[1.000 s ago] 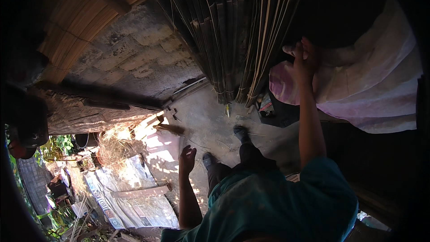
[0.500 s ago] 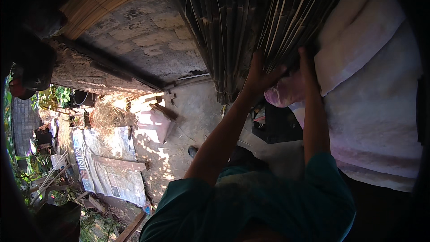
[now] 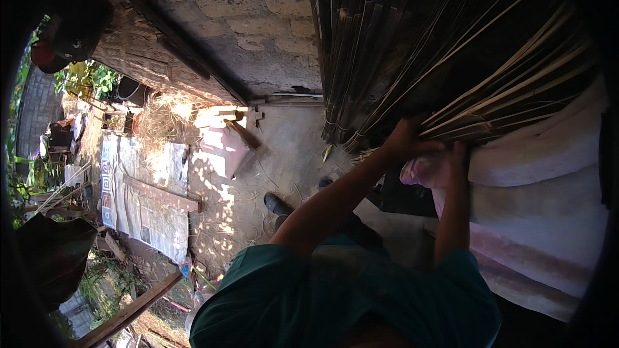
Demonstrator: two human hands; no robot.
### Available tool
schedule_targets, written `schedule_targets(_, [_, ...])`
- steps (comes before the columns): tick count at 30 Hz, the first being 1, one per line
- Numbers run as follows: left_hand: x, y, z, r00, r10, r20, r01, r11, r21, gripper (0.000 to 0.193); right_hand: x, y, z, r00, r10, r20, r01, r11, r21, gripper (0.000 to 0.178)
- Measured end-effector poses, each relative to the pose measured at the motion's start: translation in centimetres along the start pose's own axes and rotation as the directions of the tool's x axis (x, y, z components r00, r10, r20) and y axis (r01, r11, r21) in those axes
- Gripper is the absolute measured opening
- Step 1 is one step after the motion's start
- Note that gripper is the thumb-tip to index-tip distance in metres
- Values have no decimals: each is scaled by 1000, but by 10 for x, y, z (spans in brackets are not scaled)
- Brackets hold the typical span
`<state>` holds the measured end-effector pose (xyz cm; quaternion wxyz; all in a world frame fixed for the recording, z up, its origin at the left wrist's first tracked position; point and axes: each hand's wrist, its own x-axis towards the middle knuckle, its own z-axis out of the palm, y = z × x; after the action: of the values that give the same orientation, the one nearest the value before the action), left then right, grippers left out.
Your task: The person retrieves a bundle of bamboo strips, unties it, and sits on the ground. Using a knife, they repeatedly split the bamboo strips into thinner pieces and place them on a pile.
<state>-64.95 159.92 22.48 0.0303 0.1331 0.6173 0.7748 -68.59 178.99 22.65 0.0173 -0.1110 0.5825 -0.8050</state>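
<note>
Where bunched near the far-left corner of pale cloth (image 3: 535, 212), gripped thin strips (image 3: 496, 93) with left hand (image 3: 405, 140) curled closed; held right hand (image 3: 458, 154) just beside, half curled, could not tell its hold. Perhaps risked scattering or snagging, judging by loosely fanned far ends.

pale strips (image 3: 509, 84) tilted farther right — fanned wider, left hand (image 3: 411, 142) shifted rightward

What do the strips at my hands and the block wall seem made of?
Strips: probably split bamboo or cane, unfinished; they look thin, pale and slightly bowed. Wall: likely bare stone or masonry, rough and unpainted, with visible block joints.
</note>
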Motion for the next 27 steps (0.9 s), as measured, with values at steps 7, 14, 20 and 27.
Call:
schedule_targets(7, [-35,43,-3,974,160,-162,-117,962,245,74,-39,-13,8,994,11,109,-18,998,56,105])
schedule_targets(14, [-87,88,-44,935,276,-221,-146,870,470,78,-51,-21,83,987,10,159,-27,994,105,117])
schedule_targets(20, [-172,103,-73,879,332,-341,-59,786,615,80,-93,12,165,890,310,-333,-193,920,341,97])
schedule_targets(27, [-296,131,-117,821,407,-400,6,695,719,77,-162,65,225,907,138,399,-299,877,377,100])
